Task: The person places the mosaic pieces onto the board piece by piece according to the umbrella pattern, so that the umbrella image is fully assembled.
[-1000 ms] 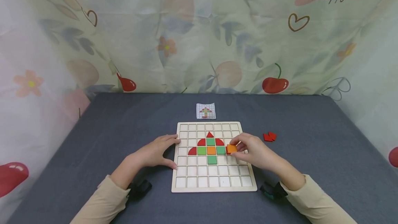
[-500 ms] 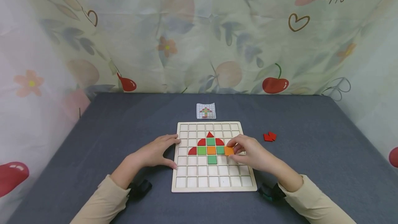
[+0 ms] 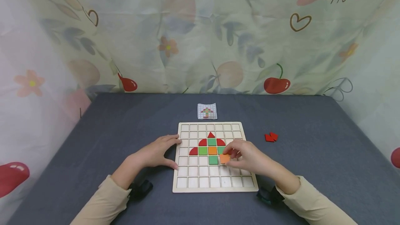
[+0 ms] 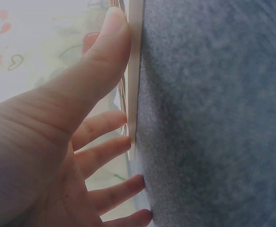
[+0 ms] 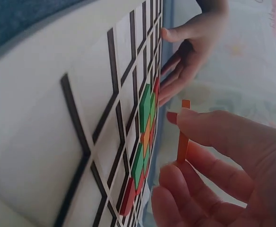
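Note:
My right hand pinches an orange square tile between thumb and fingers. In the head view this tile hangs just right of the lowest green tile, over the pale gridded board. The right wrist view has it edge-on, standing off the board's surface. At the board's left edge rests my left hand, thumb and fingers spread, fingertips at the rim. Set into the grid are a red triangle, red curved pieces, green tiles and another orange tile. My right fingers partly cover the pieces on the right.
A small printed card with a coloured arrow-like pattern lies behind the board. Loose red pieces sit to the right on the dark tablecloth. A patterned curtain hangs behind the table.
My right hand has carried the orange tile left and toward me, from the right end of the coloured row to beside the lowest green tile. My left hand stays put.

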Action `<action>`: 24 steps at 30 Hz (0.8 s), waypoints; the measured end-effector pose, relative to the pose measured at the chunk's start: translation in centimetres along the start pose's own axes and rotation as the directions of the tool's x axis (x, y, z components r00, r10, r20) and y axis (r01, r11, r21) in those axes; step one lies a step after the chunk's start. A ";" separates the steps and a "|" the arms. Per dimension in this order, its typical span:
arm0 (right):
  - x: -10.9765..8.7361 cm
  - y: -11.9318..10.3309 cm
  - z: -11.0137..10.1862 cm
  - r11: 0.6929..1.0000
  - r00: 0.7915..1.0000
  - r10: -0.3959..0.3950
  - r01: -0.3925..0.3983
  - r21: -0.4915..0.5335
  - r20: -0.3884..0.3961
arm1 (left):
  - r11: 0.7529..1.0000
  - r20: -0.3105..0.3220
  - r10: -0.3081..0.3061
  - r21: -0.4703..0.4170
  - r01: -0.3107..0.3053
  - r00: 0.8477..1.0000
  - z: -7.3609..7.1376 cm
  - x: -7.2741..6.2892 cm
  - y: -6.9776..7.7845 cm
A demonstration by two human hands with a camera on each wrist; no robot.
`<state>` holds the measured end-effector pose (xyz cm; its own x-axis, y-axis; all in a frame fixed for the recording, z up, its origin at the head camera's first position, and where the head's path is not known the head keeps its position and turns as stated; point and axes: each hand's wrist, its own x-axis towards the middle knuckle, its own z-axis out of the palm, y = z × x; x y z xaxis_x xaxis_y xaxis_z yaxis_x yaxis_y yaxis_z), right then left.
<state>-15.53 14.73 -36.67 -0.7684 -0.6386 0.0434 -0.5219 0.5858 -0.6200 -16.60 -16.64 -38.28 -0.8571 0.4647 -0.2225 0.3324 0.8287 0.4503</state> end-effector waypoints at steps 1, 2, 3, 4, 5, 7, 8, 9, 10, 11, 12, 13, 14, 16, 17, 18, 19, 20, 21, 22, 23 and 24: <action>0.0 0.0 0.1 1.000 1.000 -0.008 0.008 -0.003 0.001 | 1.000 0.000 0.001 0.000 -0.001 1.000 0.0 0.0 0.0; 0.1 -0.1 0.2 1.000 1.000 -0.015 0.015 -0.003 0.002 | 1.000 0.000 0.001 -0.001 -0.001 1.000 0.0 0.0 0.0; 0.1 -0.1 0.4 1.000 1.000 -0.019 0.019 -0.006 0.006 | 1.000 0.000 0.001 -0.001 -0.001 1.000 0.0 0.0 0.0; 0.2 -0.2 0.5 1.000 1.000 -0.020 0.021 -0.007 0.010 | 1.000 -0.001 0.001 0.000 -0.001 1.000 0.0 0.0 0.0; 0.2 -0.2 0.6 1.000 1.000 -0.019 0.020 -0.008 0.016 | 1.000 -0.001 0.001 0.001 -0.001 1.000 0.0 0.0 0.0; 0.3 -0.3 0.9 1.000 0.999 -0.011 0.012 -0.007 0.032 | 1.000 -0.001 0.002 0.004 -0.002 1.000 0.0 0.0 0.0; 0.3 -0.3 1.0 1.000 0.999 -0.008 0.008 -0.005 0.040 | 1.000 0.000 0.003 0.005 -0.003 1.000 0.0 0.0 0.0; 0.4 -0.4 1.1 1.000 0.999 -0.006 0.006 -0.003 0.049 | 1.000 0.000 0.003 0.004 -0.003 1.000 0.0 0.0 0.0; 0.4 -0.4 1.2 1.000 0.998 -0.005 0.005 -0.002 0.056 | 1.000 0.000 0.004 0.004 -0.004 1.000 0.0 0.0 0.1; 0.4 -0.4 1.2 1.000 0.998 -0.003 0.003 0.001 0.064 | 1.000 0.001 0.005 0.003 -0.005 1.000 -0.1 -0.1 0.1; 0.5 -0.5 1.3 1.000 0.997 -0.001 0.000 0.006 0.071 | 1.000 0.001 0.006 0.003 -0.006 1.000 -0.1 -0.1 0.1; 0.5 -0.5 1.4 1.000 0.997 -0.001 0.000 0.008 0.075 | 1.000 0.002 0.006 0.002 -0.006 1.000 -0.1 -0.1 0.1; 0.5 -0.6 1.5 1.000 0.997 -0.001 0.000 0.010 0.079 | 1.000 0.003 0.007 0.000 -0.007 1.000 -0.1 -0.1 0.2; 0.6 -0.7 1.6 1.000 0.997 -0.002 0.002 0.006 0.083 | 1.000 0.003 0.006 -0.001 -0.006 1.000 -0.1 -0.1 0.2; 0.6 -0.8 1.7 1.000 0.996 -0.003 0.002 0.004 0.085 | 1.000 0.003 0.007 -0.002 -0.007 1.000 -0.2 -0.2 0.2; 0.7 -0.8 1.9 1.000 0.996 -0.004 0.004 -0.003 0.086 | 1.000 0.003 0.007 -0.002 -0.007 1.000 -0.2 -0.2 0.3; 0.7 -0.9 2.0 1.000 0.996 -0.006 0.007 -0.009 0.086 | 1.000 0.002 0.007 -0.004 -0.007 1.000 -0.2 -0.2 0.3; 0.8 -1.0 2.1 1.000 0.996 -0.005 0.007 -0.015 0.088 | 1.000 0.001 0.008 -0.005 -0.008 1.000 -0.2 -0.2 0.3; 0.8 -1.0 2.2 1.000 0.996 -0.005 0.007 -0.022 0.089 | 1.000 0.001 0.008 -0.005 -0.008 1.000 -0.2 -0.2 0.3; 0.8 -1.1 2.3 1.000 0.996 -0.002 0.004 -0.028 0.089 | 1.000 0.001 0.008 -0.004 -0.008 1.000 -0.2 -0.2 0.3; 0.9 -1.1 2.3 0.999 0.996 0.003 0.000 -0.034 0.090 | 1.000 0.001 0.008 -0.004 -0.008 1.000 -0.2 -0.2 0.3; 0.9 -1.2 2.4 0.999 0.996 0.007 -0.004 -0.038 0.089 | 1.000 0.001 0.006 -0.004 -0.006 1.000 -0.2 -0.2 0.3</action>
<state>-14.72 12.24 -37.79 -0.7357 -0.6766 -0.0311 -0.5329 0.6066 -0.5900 -16.40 -16.50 -37.93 -0.8545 0.4703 -0.2206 0.3362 0.8245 0.4553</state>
